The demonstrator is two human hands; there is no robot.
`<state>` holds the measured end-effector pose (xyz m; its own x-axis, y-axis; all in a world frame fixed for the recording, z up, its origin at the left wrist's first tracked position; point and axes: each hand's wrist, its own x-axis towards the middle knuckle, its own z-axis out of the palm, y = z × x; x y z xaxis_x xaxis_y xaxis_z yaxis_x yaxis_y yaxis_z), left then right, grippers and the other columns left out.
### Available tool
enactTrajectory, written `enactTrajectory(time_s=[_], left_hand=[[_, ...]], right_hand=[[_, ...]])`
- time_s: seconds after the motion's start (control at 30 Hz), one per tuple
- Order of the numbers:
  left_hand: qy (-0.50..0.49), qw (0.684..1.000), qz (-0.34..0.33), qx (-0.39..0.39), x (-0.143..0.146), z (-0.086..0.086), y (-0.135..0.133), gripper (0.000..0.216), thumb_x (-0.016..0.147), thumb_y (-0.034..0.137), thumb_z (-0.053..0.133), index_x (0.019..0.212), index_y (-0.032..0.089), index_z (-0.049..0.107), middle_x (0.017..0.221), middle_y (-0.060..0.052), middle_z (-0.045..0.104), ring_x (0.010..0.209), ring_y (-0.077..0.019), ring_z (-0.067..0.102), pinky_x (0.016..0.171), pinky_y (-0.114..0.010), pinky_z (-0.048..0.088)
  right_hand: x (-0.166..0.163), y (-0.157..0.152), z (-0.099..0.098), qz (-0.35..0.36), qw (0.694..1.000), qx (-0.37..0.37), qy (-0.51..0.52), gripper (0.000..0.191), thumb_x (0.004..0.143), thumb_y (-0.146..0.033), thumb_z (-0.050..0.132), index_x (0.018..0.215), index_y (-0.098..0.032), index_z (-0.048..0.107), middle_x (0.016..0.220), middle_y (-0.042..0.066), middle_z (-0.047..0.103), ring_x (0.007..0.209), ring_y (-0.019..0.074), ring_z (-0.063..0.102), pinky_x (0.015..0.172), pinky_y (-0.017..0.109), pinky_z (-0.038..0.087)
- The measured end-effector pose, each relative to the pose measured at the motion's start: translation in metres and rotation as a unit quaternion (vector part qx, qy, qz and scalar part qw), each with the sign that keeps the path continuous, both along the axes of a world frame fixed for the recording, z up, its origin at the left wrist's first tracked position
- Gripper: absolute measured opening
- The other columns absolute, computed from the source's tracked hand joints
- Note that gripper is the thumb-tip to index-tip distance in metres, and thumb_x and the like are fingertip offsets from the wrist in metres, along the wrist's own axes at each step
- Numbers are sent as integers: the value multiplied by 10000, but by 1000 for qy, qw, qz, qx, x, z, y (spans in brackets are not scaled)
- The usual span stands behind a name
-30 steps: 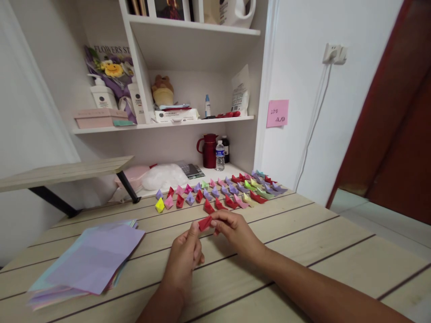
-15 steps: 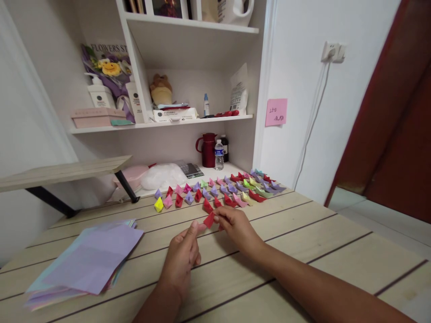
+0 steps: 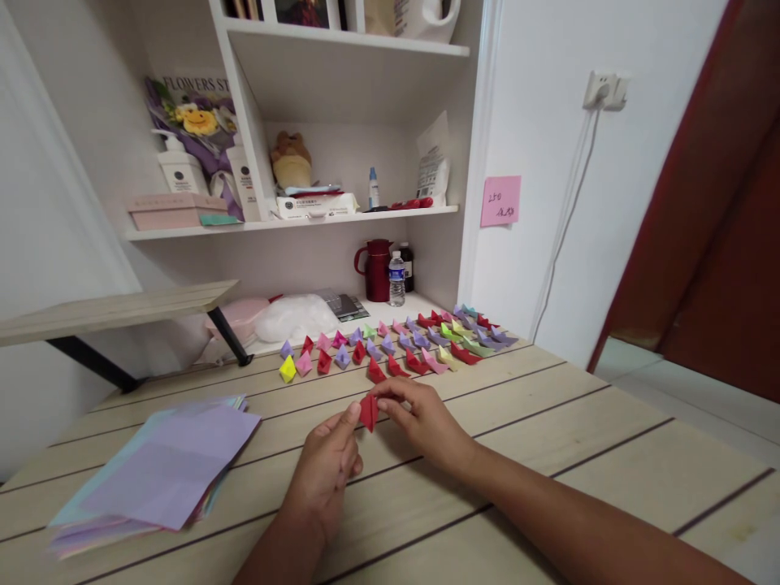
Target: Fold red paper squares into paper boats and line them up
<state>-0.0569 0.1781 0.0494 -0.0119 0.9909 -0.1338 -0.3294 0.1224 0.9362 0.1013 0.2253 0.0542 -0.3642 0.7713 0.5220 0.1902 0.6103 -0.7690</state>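
A small piece of folded red paper (image 3: 369, 413) is held up between my two hands, above the slatted table. My left hand (image 3: 329, 455) pinches its left edge between thumb and fingers. On its right side, the fingertips of my right hand (image 3: 423, 414) close on the edge. Just beyond my hands stand rows of small folded paper boats (image 3: 418, 363) in red, pink, purple, yellow and green. At the left lies a loose stack of coloured paper sheets (image 3: 164, 463), with a purple one on top.
A small raised wooden stand (image 3: 122, 313) with black legs sits at the table's back left. Behind the table, a white shelf unit (image 3: 341, 223) holds a red jug (image 3: 377, 272), a water bottle (image 3: 396, 280) and a white plastic bag (image 3: 296, 318). A pink note (image 3: 500, 201) sticks to the wall.
The red folded paper has turned and come slightly down and left, now showing a diamond-like face. My right hand has shifted a little left with it. My left hand stays nearly in place.
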Motion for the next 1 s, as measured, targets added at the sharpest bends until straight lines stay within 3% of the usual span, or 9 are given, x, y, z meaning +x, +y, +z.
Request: enactTrajectory(time_s=[0.13,0.2,0.3,0.37,0.47,0.63,0.77,0.87,1.0], left_hand=[[-18,999,-28,-16,1,3,-6,379,719,533,752,715,188,596,341,157,259,345,-27,131,474,-206,302],[-25,999,-40,-15,2,3,-8,368,740,530,737,749,181,620,347,156,262,347,-26,128,478,-204,302],[-34,998,-46,-9,4,2,-8,346,753,509,736,748,180,628,348,152,271,352,-26,125,481,-202,301],[-40,998,-44,-5,4,1,-6,346,759,501,735,707,181,613,349,149,275,354,-26,121,481,-202,303],[-48,998,-43,1,3,1,-5,338,764,490,737,705,179,619,360,149,265,361,-26,115,485,-202,311],[-64,997,-39,2,4,1,-5,386,724,515,766,660,177,590,416,137,272,401,-28,177,520,-199,350],[-74,997,-26,9,6,0,-5,454,673,551,789,614,170,549,510,95,400,462,-32,298,577,-207,404],[-66,998,-16,15,8,0,-5,445,673,551,788,637,159,579,573,69,459,507,-38,356,623,-213,430],[-30,999,3,33,10,1,-5,402,663,527,799,689,165,625,619,61,473,552,-55,382,642,-224,434]], right_hand=[[-1,0,-1,29,996,-71,47,292,975,-385,442,1112,-208,631,931,52,673,885,201,625,822,338,489],[-2,-2,-1,46,990,-117,72,356,955,-432,484,1219,-212,578,1005,67,644,880,196,621,806,343,502],[-6,-5,-2,81,970,-196,122,601,744,-390,764,1281,-245,535,1174,80,553,868,171,596,772,321,509],[-9,-6,-2,90,961,-216,144,698,621,-291,840,1255,-257,550,1173,64,527,798,134,573,723,290,506],[-11,-6,-1,84,962,-209,154,654,612,-233,820,1217,-260,574,1096,32,533,704,93,536,681,265,494],[-8,-5,4,81,970,-183,137,484,645,-206,783,1110,-226,648,935,4,577,680,106,507,651,255,457],[-5,-7,9,63,981,-143,113,435,614,-127,787,1026,-242,705,927,-4,574,713,122,498,655,253,431],[-4,-8,10,48,988,-110,94,293,616,-102,778,879,-226,742,888,5,582,776,154,531,681,267,427],[-3,-4,10,49,981,-138,125,209,656,-176,783,854,-204,721,757,-10,603,730,153,558,672,275,443]])
